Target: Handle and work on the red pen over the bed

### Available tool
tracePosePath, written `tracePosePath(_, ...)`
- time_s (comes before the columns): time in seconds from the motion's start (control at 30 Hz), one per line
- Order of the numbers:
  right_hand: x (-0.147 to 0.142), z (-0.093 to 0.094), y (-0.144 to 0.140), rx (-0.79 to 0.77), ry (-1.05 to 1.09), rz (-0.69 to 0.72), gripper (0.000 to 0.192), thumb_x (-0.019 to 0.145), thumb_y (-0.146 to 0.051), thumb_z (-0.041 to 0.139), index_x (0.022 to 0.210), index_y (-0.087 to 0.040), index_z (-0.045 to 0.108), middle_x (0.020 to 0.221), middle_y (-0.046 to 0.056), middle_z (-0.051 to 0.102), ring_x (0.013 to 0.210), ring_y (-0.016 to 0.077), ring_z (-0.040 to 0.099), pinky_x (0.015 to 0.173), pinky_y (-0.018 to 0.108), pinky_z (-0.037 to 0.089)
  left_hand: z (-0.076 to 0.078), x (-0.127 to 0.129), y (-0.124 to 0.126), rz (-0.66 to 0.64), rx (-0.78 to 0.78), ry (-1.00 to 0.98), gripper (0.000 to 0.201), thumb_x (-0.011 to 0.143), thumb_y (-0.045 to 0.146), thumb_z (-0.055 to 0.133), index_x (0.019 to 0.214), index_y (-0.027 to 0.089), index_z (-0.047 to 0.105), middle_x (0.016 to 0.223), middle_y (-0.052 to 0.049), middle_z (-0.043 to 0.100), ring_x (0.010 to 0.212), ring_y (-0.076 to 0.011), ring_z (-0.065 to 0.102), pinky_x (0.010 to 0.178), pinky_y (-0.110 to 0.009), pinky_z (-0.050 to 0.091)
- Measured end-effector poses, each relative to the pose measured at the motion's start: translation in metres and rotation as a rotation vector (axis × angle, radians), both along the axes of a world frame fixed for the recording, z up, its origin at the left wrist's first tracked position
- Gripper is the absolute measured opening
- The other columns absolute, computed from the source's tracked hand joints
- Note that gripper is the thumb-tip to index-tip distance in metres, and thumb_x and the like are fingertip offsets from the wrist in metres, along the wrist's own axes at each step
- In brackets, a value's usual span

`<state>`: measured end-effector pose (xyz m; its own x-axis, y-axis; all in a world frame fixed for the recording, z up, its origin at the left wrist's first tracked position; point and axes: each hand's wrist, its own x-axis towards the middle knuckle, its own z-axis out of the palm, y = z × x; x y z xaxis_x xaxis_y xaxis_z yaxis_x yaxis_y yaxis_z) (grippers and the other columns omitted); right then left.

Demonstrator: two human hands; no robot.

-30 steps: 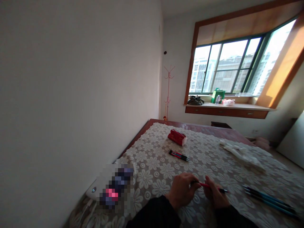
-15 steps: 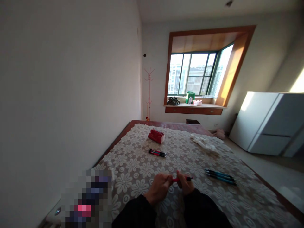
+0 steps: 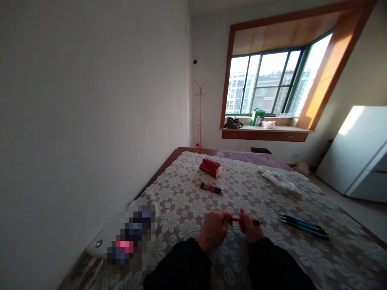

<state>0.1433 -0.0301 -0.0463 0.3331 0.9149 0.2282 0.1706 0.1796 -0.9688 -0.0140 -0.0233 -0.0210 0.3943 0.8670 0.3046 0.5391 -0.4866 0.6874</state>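
Observation:
Both my hands hold one red pen [image 3: 238, 220] just above the flowered lace cloth [image 3: 193, 205] on a table. My left hand [image 3: 214, 228] pinches the pen's left end. My right hand [image 3: 251, 230] grips its middle, and the dark tip sticks out to the right. Two more red pens [image 3: 212, 188] lie farther out on the cloth. Several blue pens [image 3: 303, 225] lie to the right of my right hand. A red and white pouch [image 3: 211, 167] rests beyond the red pens.
A white cloth bundle [image 3: 279, 181] lies at the far right of the table. A white wall [image 3: 90, 121] runs close along the left. A white cabinet [image 3: 359, 157] stands at the right, a pink coat stand [image 3: 200, 110] by the window sill [image 3: 266, 133].
The view swung right, then back left. Both hands stay on the red pen throughout, having drawn closer together along it since the earliest frame.

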Motion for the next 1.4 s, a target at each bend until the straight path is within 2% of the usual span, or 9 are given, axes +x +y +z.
tracePosePath(0.2, 0.008, -0.009, 0.008, -0.09, 0.009, -0.03, 0.064, 0.076, -0.081, 0.055, 0.048, -0.025, 0.039, 0.043, -0.004, 0.032, 0.042, 0.0107, 0.029, 0.044, 0.03, 0.022, 0.003, 0.002, -0.003, -0.002, -0.015, -0.153, 0.019, 0.092, 0.033, 0.064, 0.107, 0.023, 0.068, 0.098, 0.0, 0.072, 0.091, -0.0167, 0.064, 0.083, -0.026, 0.046)
tracePosePath(0.27, 0.008, -0.006, 0.007, -0.117, 0.005, -0.017, 0.066, 0.075, -0.083, 0.053, 0.046, -0.026, 0.037, 0.042, -0.004, 0.031, 0.042, 0.0108, 0.028, 0.045, 0.031, 0.021, 0.004, 0.002, -0.002, -0.031, -0.045, -0.133, 0.014, 0.093, 0.032, 0.062, 0.097, 0.022, 0.07, 0.092, -0.001, 0.072, 0.087, -0.0166, 0.064, 0.08, -0.026, 0.045)
tracePosePath(0.4, 0.005, 0.004, 0.004, -0.143, 0.019, 0.082, 0.067, 0.071, -0.083, 0.057, 0.044, -0.026, 0.035, 0.043, -0.004, 0.03, 0.045, 0.0107, 0.027, 0.048, 0.031, 0.02, 0.002, 0.002, 0.002, 0.003, -0.062, -0.094, 0.039, 0.103, 0.035, 0.042, 0.08, 0.021, 0.07, 0.079, -0.003, 0.069, 0.084, -0.0179, 0.062, 0.08, -0.029, 0.043)
tracePosePath(0.53, 0.004, 0.011, 0.002, -0.115, 0.071, 0.127, 0.063, 0.07, -0.08, 0.063, 0.051, -0.024, 0.041, 0.046, -0.006, 0.031, 0.046, 0.0092, 0.026, 0.048, 0.028, 0.018, 0.001, 0.0, 0.004, 0.006, -0.076, -0.192, 0.023, 0.096, 0.038, 0.057, 0.109, 0.022, 0.068, 0.091, -0.002, 0.071, 0.083, -0.0164, 0.063, 0.077, -0.027, 0.044)
tracePosePath(0.6, 0.003, 0.012, 0.002, -0.123, 0.092, 0.131, 0.064, 0.068, -0.079, 0.065, 0.051, -0.023, 0.041, 0.045, -0.006, 0.031, 0.045, 0.0082, 0.026, 0.047, 0.027, 0.018, 0.0, 0.0, 0.004, -0.016, -0.061, -0.17, 0.019, 0.095, 0.037, 0.058, 0.099, 0.021, 0.068, 0.085, -0.001, 0.07, 0.081, -0.0163, 0.063, 0.075, -0.026, 0.043)
tracePosePath(0.73, 0.002, 0.006, 0.005, -0.158, 0.168, 0.165, 0.065, 0.065, -0.08, 0.069, 0.054, -0.023, 0.041, 0.042, -0.007, 0.035, 0.041, 0.0072, 0.027, 0.044, 0.025, 0.018, -0.003, 0.001, 0.006, 0.02, -0.094, -0.115, 0.049, 0.105, 0.041, 0.035, 0.071, 0.02, 0.062, 0.067, -0.002, 0.063, 0.07, -0.0157, 0.059, 0.067, -0.027, 0.038)
tracePosePath(1.0, 0.004, 0.002, 0.008, -0.015, 0.224, 0.121, 0.056, 0.065, -0.073, 0.079, 0.074, -0.02, 0.062, 0.054, 0.0, 0.062, 0.047, 0.0135, 0.052, 0.049, 0.028, 0.042, -0.005, 0.0, 0.009, 0.015, -0.219, -0.188, 0.047, 0.105, 0.05, 0.033, 0.082, 0.02, 0.061, 0.061, 0.001, 0.058, 0.058, -0.0139, 0.054, 0.058, -0.026, 0.035)
tracePosePath(1.2, 0.008, -0.007, 0.009, 0.02, 0.323, 0.142, 0.051, 0.067, -0.064, 0.084, 0.085, -0.02, 0.063, 0.069, 0.003, 0.072, 0.053, 0.0154, 0.06, 0.055, 0.031, 0.051, -0.001, -0.001, 0.005, -0.032, -0.126, -0.199, 0.018, 0.088, 0.036, 0.068, 0.098, 0.02, 0.069, 0.09, -0.001, 0.072, 0.08, -0.0154, 0.064, 0.07, -0.025, 0.044)
tracePosePath(1.4, 0.011, -0.013, 0.01, 0.038, 0.345, 0.173, 0.049, 0.067, -0.059, 0.086, 0.087, -0.02, 0.064, 0.074, 0.003, 0.073, 0.058, 0.0152, 0.062, 0.059, 0.031, 0.052, 0.002, -0.005, 0.005, -0.011, -0.092, -0.051, 0.032, 0.1, 0.039, 0.051, 0.091, 0.023, 0.077, 0.091, -0.002, 0.075, 0.086, -0.0174, 0.065, 0.079, -0.027, 0.045)
